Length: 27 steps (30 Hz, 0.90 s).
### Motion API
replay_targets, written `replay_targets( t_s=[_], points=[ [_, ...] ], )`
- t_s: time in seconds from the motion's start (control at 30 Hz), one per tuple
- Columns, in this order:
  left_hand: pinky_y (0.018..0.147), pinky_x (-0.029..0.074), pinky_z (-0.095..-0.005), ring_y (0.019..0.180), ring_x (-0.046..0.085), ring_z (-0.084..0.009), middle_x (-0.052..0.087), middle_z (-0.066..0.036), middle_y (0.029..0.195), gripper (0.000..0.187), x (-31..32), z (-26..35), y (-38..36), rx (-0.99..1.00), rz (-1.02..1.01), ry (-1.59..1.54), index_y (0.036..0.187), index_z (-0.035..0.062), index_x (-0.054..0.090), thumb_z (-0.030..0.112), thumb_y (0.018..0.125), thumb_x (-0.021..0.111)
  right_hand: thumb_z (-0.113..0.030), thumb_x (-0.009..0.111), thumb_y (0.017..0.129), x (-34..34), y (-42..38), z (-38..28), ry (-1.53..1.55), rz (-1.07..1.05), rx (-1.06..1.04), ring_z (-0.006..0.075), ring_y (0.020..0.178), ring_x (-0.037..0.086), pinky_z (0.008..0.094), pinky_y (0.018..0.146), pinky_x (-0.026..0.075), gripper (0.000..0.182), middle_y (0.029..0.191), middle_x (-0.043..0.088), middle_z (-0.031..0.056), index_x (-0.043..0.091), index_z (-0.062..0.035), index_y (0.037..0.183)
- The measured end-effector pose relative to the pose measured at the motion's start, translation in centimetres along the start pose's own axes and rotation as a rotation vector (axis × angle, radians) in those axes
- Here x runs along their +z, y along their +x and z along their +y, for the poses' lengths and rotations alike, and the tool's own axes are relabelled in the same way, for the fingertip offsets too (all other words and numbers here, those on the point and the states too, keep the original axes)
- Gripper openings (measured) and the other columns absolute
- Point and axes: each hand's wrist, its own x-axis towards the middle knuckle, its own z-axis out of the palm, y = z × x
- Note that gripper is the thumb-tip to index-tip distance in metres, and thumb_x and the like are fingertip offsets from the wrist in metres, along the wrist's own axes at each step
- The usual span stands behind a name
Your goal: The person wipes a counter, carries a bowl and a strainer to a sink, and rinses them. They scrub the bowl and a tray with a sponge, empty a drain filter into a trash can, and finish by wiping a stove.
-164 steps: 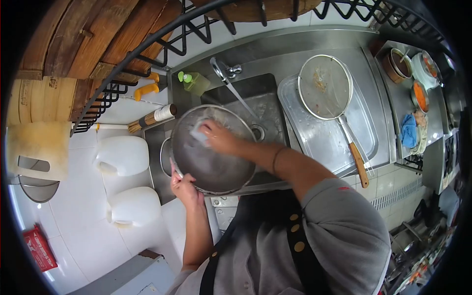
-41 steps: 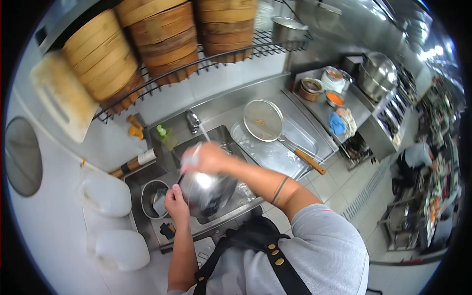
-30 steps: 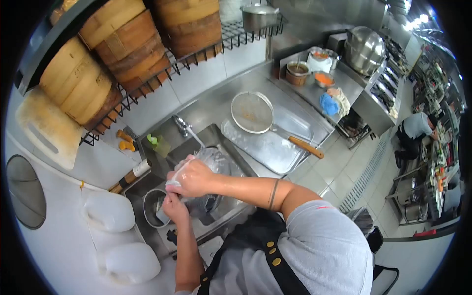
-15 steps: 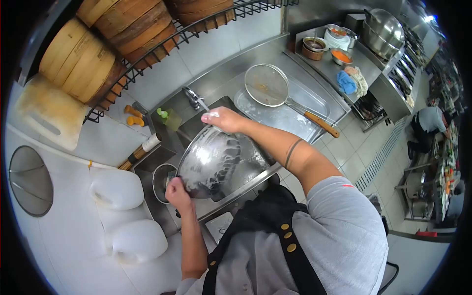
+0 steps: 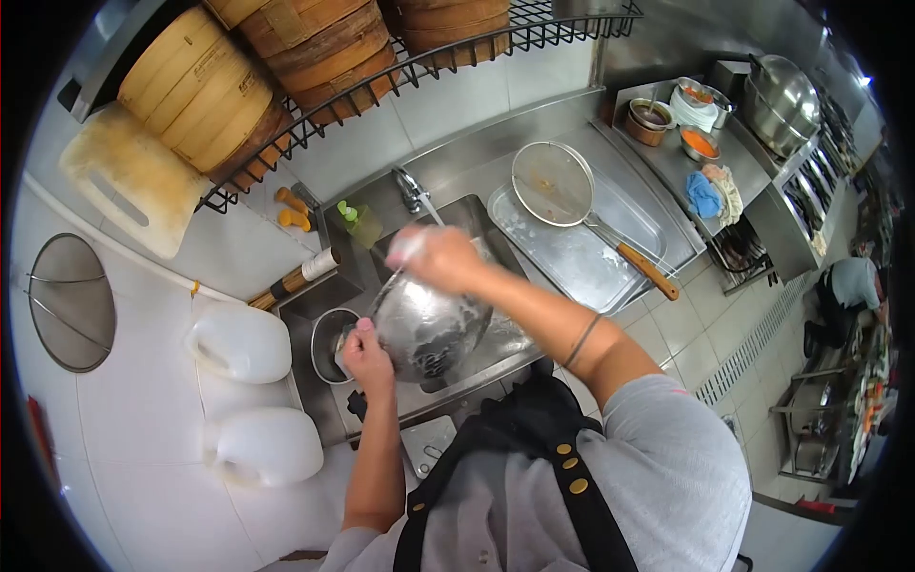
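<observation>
A large metal bowl (image 5: 429,324) is tilted over the sink (image 5: 519,357), its outer side wet and streaked. My left hand (image 5: 368,357) grips its rim at the lower left. My right hand (image 5: 434,257), blurred by motion, is closed at the bowl's upper edge; what it holds, if anything, is too smeared to make out. Water runs from the faucet (image 5: 411,191) just behind my right hand. A smaller round metal container (image 5: 324,348) stands in the sink left of the bowl.
A strainer (image 5: 553,186) lies on a metal tray (image 5: 629,276) right of the sink. Bamboo steamers (image 5: 200,86) fill the rack above. A green-topped bottle (image 5: 362,227) stands behind the sink, white jugs (image 5: 243,343) at left. Another person (image 5: 851,286) is far right.
My right hand has shifted and blurred at the bowl's top edge, and the bowl has turned a little. The whole view has shifted, with the surroundings appearing further right.
</observation>
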Motion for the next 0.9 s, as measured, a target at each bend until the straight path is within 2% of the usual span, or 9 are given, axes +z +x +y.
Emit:
replay_targets(
  t_s=[0.13,0.27,0.4,0.5,0.57,0.67,0.73,0.87,0.9],
  points=[
    [0.057,0.032,-0.0268,0.066,0.039,-0.0056,0.049,0.005,0.070,0.039,2.4,3.4,-1.8,-0.024,0.018,-0.073,0.077,0.0014,0.056,0.027,0.106,0.058,-0.047,0.065,0.090,1.0,-2.5,-3.4,-0.037,-0.070,-0.257,0.0350,0.087,0.070,0.0456,0.089,0.049,0.037,0.092,0.073,0.0153,0.072,-0.0147,0.106],
    [0.056,0.035,-0.0287,0.063,0.036,-0.0082,0.045,0.002,0.064,0.034,-2.0,1.8,-1.1,0.063,-0.066,0.104,0.076,0.0012,0.055,0.023,0.096,0.072,-0.050,0.061,0.094,1.7,-2.3,11.2,0.615,0.004,0.116,0.0318,0.082,0.070,0.0410,0.081,0.052,0.044,0.087,0.071,0.0182,0.072,-0.0091,0.104],
    [0.056,0.041,-0.0390,0.055,0.053,-0.0225,0.054,-0.012,0.061,0.039,0.9,3.8,-0.3,0.061,-0.178,0.220,0.079,0.0009,0.059,0.034,0.099,0.064,-0.046,0.065,0.093,-1.1,-0.2,1.1,0.075,-0.157,0.305,0.0365,0.100,0.069,0.0450,0.090,0.051,0.044,0.102,0.073,0.0197,0.071,-0.0050,0.107],
    [0.058,0.044,-0.0425,0.058,0.060,-0.0296,0.059,-0.015,0.063,0.046,3.2,1.8,-0.8,0.187,-0.151,0.356,0.082,0.0008,0.062,0.043,0.102,0.058,-0.046,0.067,0.090,0.5,-1.0,-3.2,-0.144,-0.302,-0.104,0.0375,0.102,0.068,0.0467,0.091,0.051,0.041,0.099,0.074,0.0179,0.072,-0.0104,0.109],
    [0.058,0.043,-0.0426,0.057,0.058,-0.0293,0.058,-0.016,0.063,0.049,3.0,2.6,-0.5,0.073,-0.107,0.317,0.082,0.0006,0.062,0.045,0.102,0.057,-0.047,0.069,0.088,0.3,0.4,-0.8,-0.040,0.016,-0.194,0.0378,0.104,0.067,0.0469,0.093,0.051,0.042,0.099,0.073,0.0198,0.072,-0.0124,0.112],
    [0.058,0.042,-0.0429,0.056,0.054,-0.0246,0.054,-0.014,0.061,0.053,2.4,3.0,-0.4,-0.088,-0.044,0.171,0.079,-0.0005,0.058,0.047,0.103,0.056,-0.047,0.066,0.091,0.4,2.2,5.7,0.017,0.119,0.292,0.0405,0.105,0.066,0.0474,0.093,0.050,0.048,0.112,0.068,0.0255,0.070,-0.0073,0.117],
    [0.058,0.042,-0.0391,0.058,0.050,-0.0167,0.051,-0.007,0.060,0.055,2.7,1.9,0.8,-0.255,0.008,0.056,0.076,-0.0012,0.057,0.045,0.105,0.053,-0.044,0.066,0.090,1.3,0.8,2.5,-0.018,0.202,0.222,0.0415,0.110,0.064,0.0471,0.096,0.050,0.049,0.119,0.067,0.0244,0.067,-0.0079,0.123],
    [0.060,0.037,-0.0300,0.066,0.040,-0.0087,0.052,0.004,0.069,0.054,3.0,3.5,1.0,-0.529,0.048,-0.447,0.086,-0.0019,0.064,0.044,0.109,0.047,-0.031,0.076,0.083,2.1,-3.7,-4.1,-0.347,-0.005,-0.460,0.0369,0.120,0.061,0.0493,0.100,0.048,0.050,0.122,0.067,0.0171,0.065,-0.0113,0.128],
    [0.060,0.037,-0.0300,0.066,0.040,-0.0087,0.052,0.004,0.069,0.054,3.0,3.3,0.9,-0.525,0.048,-0.451,0.086,-0.0019,0.064,0.044,0.109,0.047,-0.029,0.076,0.083,2.3,-3.1,-2.7,-0.203,0.088,-0.389,0.0354,0.118,0.062,0.0465,0.100,0.048,0.046,0.118,0.068,0.0169,0.066,-0.0111,0.124]
  ],
)
